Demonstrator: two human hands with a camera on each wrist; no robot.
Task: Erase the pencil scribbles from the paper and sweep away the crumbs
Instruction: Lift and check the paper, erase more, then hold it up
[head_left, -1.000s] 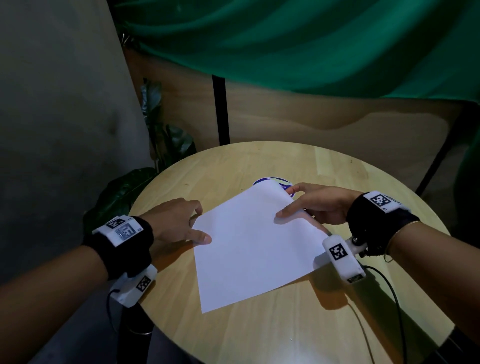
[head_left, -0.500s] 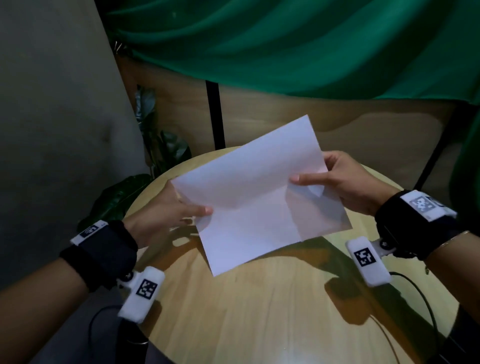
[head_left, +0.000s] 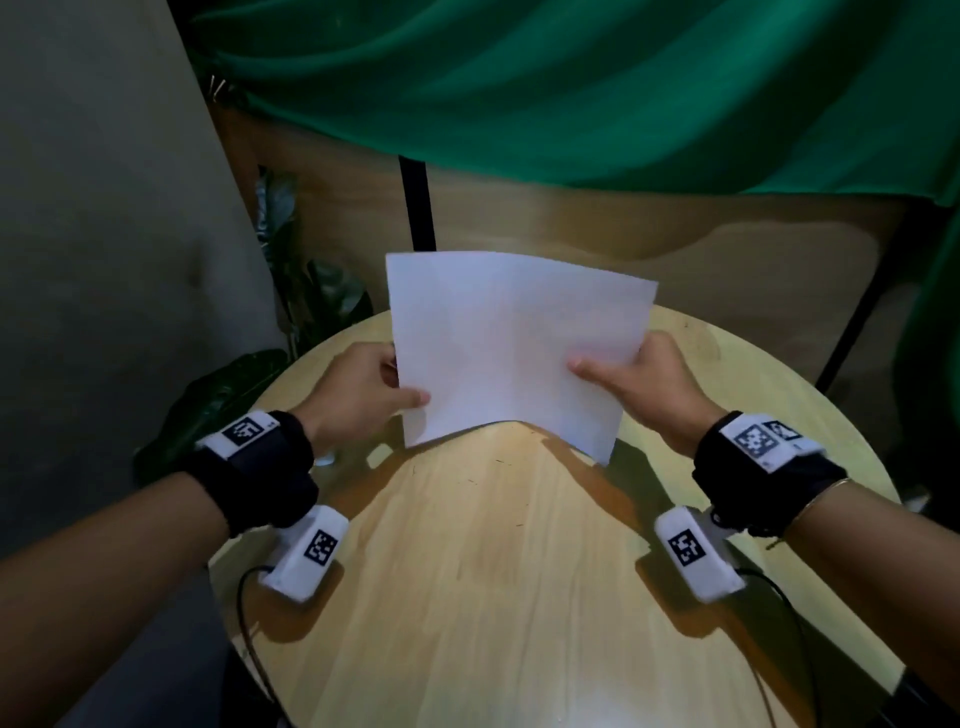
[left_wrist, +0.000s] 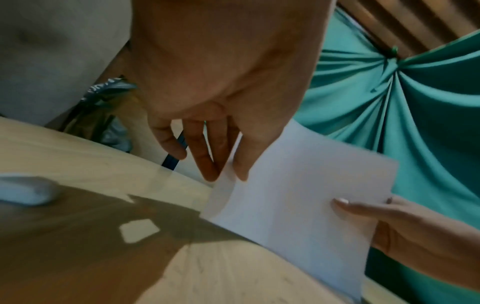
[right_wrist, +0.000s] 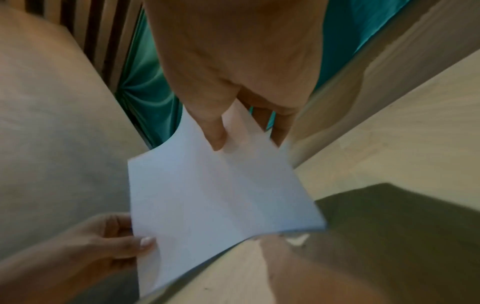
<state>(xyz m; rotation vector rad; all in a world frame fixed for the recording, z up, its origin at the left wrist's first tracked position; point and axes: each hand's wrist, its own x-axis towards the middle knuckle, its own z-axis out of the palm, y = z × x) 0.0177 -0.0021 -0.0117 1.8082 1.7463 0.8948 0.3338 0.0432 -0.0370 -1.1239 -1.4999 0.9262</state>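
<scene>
A white sheet of paper (head_left: 511, 343) is held up off the round wooden table (head_left: 493, 571), nearly upright and bowed in the middle. My left hand (head_left: 363, 395) pinches its left edge, thumb on the near face. My right hand (head_left: 644, 384) pinches its right edge the same way. The left wrist view shows the paper (left_wrist: 298, 201) between my thumb and fingers (left_wrist: 207, 156). In the right wrist view the paper (right_wrist: 215, 195) hangs from my thumb and fingers (right_wrist: 215, 131). No scribbles show on the near face. Tiny dark crumbs (head_left: 498, 462) dot the table below the sheet.
A white oblong object (left_wrist: 23, 191), perhaps the eraser, lies on the table to the left. A green curtain (head_left: 571, 88) hangs behind, with a black pole (head_left: 415, 202) and a leafy plant (head_left: 311, 291) at the back left. A grey wall (head_left: 104, 260) stands on the left.
The paper lay flat on the table a second ago. Both hands have lifted it, then turned it square and upright in front of me.
</scene>
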